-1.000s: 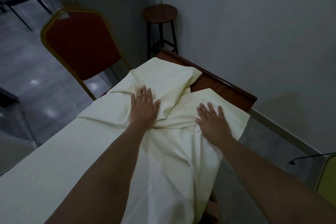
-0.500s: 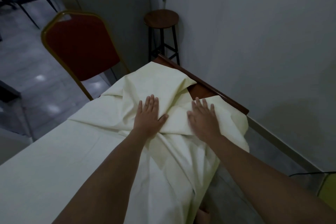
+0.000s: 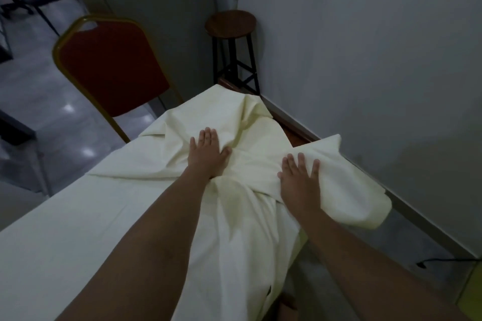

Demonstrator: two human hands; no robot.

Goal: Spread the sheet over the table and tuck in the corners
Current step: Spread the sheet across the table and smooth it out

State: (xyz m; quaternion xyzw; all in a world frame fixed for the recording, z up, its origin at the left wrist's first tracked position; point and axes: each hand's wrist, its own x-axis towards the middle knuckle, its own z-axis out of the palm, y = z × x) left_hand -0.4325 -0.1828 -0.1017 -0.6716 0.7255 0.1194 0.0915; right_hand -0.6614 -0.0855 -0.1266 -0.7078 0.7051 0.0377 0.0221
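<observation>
Both palms flat, fingers spread: left hand point(image 3: 208, 154) and right hand point(image 3: 300, 185) press the bunched cream sheet point(image 3: 78, 216) toward the worktop's point(image 3: 294, 133) bare far-right corner to cover it.

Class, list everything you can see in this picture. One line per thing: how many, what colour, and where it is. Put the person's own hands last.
sheet: one, cream, over the table, bunched and folded at the far end
table: one, reddish-brown wood, a bare strip showing by the wall
chair: one, red back with gold frame, left of the table's far end
stool: one, round dark wooden seat on black legs, in the corner beyond the table
cable: one, black, on the floor at right by the wall
left hand: one, flat on the bunched sheet, fingers spread
right hand: one, flat on the sheet fold near the wall-side edge
</observation>
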